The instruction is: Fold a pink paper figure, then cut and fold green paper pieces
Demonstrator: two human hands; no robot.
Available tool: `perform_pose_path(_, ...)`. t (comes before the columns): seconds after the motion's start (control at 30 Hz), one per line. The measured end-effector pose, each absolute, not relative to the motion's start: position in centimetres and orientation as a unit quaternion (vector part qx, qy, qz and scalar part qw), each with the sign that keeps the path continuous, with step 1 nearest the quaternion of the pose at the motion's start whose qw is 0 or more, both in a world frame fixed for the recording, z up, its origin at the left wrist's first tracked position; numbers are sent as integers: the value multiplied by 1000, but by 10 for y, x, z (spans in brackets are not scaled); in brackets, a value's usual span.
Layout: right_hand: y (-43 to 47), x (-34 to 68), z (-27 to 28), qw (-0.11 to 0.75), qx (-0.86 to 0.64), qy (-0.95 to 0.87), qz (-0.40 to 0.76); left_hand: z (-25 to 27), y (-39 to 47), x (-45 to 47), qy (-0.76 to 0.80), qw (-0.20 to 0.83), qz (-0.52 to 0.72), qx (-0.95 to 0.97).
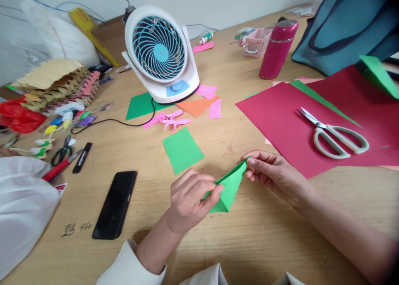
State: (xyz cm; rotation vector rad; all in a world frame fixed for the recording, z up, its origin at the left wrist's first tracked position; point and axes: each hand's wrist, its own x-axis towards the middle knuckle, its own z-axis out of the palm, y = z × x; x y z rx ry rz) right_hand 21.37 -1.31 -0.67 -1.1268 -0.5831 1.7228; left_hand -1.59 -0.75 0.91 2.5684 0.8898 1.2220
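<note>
A piece of green paper [230, 188], folded over on itself, is held between my two hands just above the table. My left hand [191, 195] pinches its left edge between thumb and fingers. At the upper right corner, the thumb and fingers of my right hand [270, 168] pinch the paper. The upper edges stand slightly apart, and a crease runs down to the lower point. Behind my left hand, a flat green paper square [183, 149] lies on the table. To the right of my right hand are large red sheets [274, 127] with white-handled scissors [335, 137] on top.
A white fan [160, 54] stands at the back, its black cord trailing left. Pink and orange paper pieces [198, 106] lie before it. A phone [115, 205], a black marker [82, 158] and small tools are at left. A pink bottle [278, 49] and blue bag [346, 31] stand at right.
</note>
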Motion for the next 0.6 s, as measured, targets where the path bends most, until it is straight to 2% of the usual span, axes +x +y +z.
perform_pose_path(0.6,-14,215,-10,489,-448,-220,715,7,-7,-17,298,88,410,857)
